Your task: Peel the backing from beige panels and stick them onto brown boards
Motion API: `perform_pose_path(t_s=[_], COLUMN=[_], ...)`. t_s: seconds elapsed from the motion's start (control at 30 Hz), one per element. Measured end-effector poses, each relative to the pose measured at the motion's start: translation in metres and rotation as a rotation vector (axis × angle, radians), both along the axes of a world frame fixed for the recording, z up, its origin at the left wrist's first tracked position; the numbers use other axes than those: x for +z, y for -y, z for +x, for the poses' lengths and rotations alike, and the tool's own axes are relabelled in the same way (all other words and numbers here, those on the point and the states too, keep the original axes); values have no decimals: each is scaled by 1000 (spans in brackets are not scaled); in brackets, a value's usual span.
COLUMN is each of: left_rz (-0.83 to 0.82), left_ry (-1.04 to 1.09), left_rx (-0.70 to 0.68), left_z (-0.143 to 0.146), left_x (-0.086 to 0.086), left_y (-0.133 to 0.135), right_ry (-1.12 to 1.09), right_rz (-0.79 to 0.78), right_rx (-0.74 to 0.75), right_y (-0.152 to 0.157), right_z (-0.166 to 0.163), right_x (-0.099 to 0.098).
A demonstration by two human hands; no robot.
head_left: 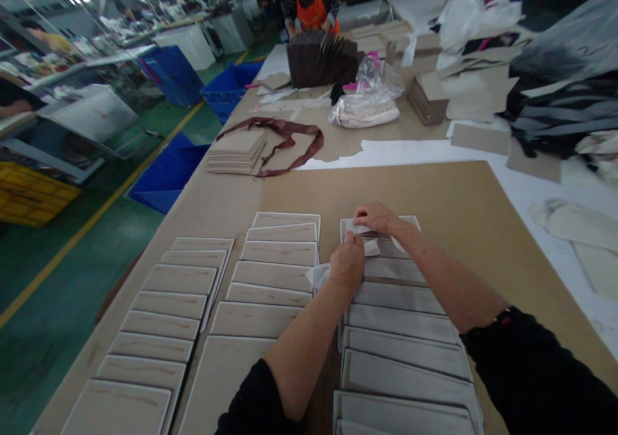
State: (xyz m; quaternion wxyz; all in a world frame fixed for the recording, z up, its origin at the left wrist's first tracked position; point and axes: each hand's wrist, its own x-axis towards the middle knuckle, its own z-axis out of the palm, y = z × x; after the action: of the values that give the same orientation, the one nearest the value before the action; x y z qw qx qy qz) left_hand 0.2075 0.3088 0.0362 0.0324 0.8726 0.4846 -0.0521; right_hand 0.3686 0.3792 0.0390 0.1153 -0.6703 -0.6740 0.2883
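the left hand (346, 264) closes over a white strip (316, 275), hiding most of it. whether the right hand (377, 219) pinches or only presses the pale slip (360, 228) below its fingertips is too blurred to tell. in the right row of panels (408, 351), each is partly covered by the next one nearer, and the nearest runs off the bottom edge. the left sleeve (261, 403) is cut off there too. the co-worker's head lies beyond the top edge; a dark stack (309, 65) hides their lower body. a yellow crate (33, 194) leaves the left edge.
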Motion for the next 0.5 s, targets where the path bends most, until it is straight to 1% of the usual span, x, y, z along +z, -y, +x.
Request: perform_pose_path(t_s=[0.13,0.37,0.5], left_rz=[10,-18,-17], left_ry=[-15,-18,-5], left_rx=[7,-1,-9], left_z=[0,0,-1], left_x=[-1,-1,-3], left_y=[0,-2,-2], right_ry=[42,109,104], right_rz=[4,13,15], right_rx=[12,22,12], right_y=[-1,-4,-4], right_z=[-2,-5,-6], right_x=[-1,-1,-1])
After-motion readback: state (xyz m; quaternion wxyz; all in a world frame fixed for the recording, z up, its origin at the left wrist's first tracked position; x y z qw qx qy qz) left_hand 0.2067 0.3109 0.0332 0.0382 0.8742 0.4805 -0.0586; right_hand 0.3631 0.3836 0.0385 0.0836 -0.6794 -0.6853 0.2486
